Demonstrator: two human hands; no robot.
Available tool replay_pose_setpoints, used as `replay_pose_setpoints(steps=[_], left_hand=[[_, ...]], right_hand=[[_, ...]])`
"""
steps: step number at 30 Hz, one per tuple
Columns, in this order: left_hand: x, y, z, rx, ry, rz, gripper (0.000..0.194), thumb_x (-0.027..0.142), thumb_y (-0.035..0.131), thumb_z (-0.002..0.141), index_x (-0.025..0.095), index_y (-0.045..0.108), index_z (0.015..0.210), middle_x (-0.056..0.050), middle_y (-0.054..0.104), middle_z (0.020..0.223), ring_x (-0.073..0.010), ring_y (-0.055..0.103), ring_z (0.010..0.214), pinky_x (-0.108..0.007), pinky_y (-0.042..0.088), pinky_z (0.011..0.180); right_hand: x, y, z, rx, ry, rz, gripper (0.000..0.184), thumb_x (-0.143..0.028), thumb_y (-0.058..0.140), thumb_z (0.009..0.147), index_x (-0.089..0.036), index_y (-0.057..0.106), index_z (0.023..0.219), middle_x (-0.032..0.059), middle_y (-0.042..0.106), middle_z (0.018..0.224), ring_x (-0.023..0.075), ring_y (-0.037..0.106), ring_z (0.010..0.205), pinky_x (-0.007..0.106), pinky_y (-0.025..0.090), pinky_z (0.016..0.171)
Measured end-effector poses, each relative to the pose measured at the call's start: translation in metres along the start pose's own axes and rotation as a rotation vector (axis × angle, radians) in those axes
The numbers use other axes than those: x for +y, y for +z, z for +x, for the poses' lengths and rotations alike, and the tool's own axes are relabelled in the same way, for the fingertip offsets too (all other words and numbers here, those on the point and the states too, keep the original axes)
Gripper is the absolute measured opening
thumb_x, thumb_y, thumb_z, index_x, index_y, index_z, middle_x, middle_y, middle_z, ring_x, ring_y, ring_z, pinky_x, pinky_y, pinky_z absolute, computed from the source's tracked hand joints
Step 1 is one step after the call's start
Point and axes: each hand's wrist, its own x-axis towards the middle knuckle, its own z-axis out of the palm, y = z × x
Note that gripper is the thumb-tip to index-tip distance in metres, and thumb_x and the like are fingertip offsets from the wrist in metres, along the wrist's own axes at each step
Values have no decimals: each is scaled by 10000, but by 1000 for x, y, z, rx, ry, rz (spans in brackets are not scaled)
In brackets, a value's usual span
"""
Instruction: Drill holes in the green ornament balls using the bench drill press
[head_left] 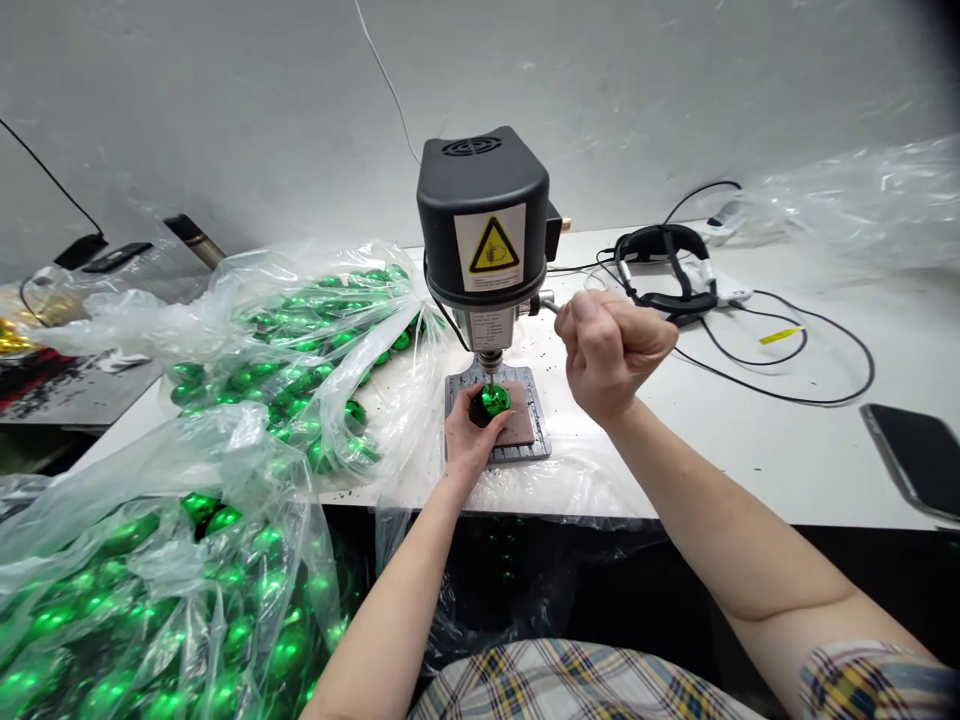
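Observation:
A shiny green ball (495, 400) sits on the brown pad of the drill press base (538, 420), with my left hand (471, 432) closed around it from the left and front. Directly above, the bit (492, 380) reaches down to the top of the ball; whether it has entered the surface I cannot tell. The dark drill press (484, 230) carries a yellow warning label. My right hand (611, 350) makes a fist on the feed lever (550, 303) at the machine's right side, and the lever's end is hidden inside the fingers.
Clear plastic bags of green balls (300, 340) lie left of the press, with another bag (172, 600) at the lower left. To the right are a black headset (667, 265), looped cables and a phone (915, 455). Dark shavings dot the white table (600, 470).

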Motion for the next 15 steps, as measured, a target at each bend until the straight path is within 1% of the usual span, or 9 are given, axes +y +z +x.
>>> replay_pose_setpoints(steps=[3, 7, 8, 10, 11, 13, 15], left_hand=[[2, -1, 0, 2, 0, 13, 559, 383, 845, 710, 213, 602, 1184, -77, 691, 1133, -259, 661, 1090, -409, 530, 967], [0, -1, -1, -1, 5, 23, 566, 381, 843, 714, 214, 599, 1196, -86, 695, 1144, -268, 662, 1097, -420, 537, 957], [-2, -1, -1, -3, 4, 14, 567, 380, 842, 715, 214, 599, 1199, -89, 696, 1143, -270, 664, 1096, -422, 539, 954], [-5, 0, 0, -7, 3, -10, 562, 375, 842, 716, 217, 600, 1198, -92, 698, 1138, -271, 666, 1094, -422, 545, 947], [-7, 1, 0, -5, 4, -19, 558, 371, 844, 715, 220, 603, 1195, -91, 699, 1132, -270, 666, 1091, -421, 547, 945], [-8, 2, 2, 2, 9, -27, 545, 360, 847, 710, 222, 611, 1181, -88, 700, 1111, -266, 668, 1074, -418, 551, 936], [-4, 2, 2, 22, 20, -18, 534, 354, 846, 708, 216, 611, 1167, -88, 699, 1090, -256, 674, 1042, -409, 557, 917]], right_hand=[[5, -5, -7, 0, -43, -12, 572, -234, 608, 892, -170, 241, 458, -40, 273, 420, 72, 336, 404, 293, 268, 448], [10, -9, -15, -61, -112, -31, 572, -209, 597, 899, -166, 225, 465, -43, 273, 431, 49, 300, 406, 273, 260, 435], [10, -9, -15, -62, -127, -27, 577, -201, 597, 899, -165, 222, 462, -44, 271, 430, 47, 299, 402, 270, 259, 432], [8, -4, -9, -24, -134, -7, 575, -184, 597, 901, -162, 235, 455, -48, 269, 423, 43, 306, 389, 261, 251, 420], [7, 0, -2, 8, -122, 7, 567, -175, 597, 903, -162, 255, 451, -51, 274, 418, 42, 313, 382, 255, 245, 412], [4, 10, 16, 67, -53, 21, 535, -170, 594, 910, -170, 316, 453, -59, 298, 412, 42, 324, 374, 245, 227, 392], [3, 20, 37, 95, 81, 8, 510, -191, 603, 914, -187, 362, 465, -67, 333, 419, 40, 314, 368, 240, 224, 371]])
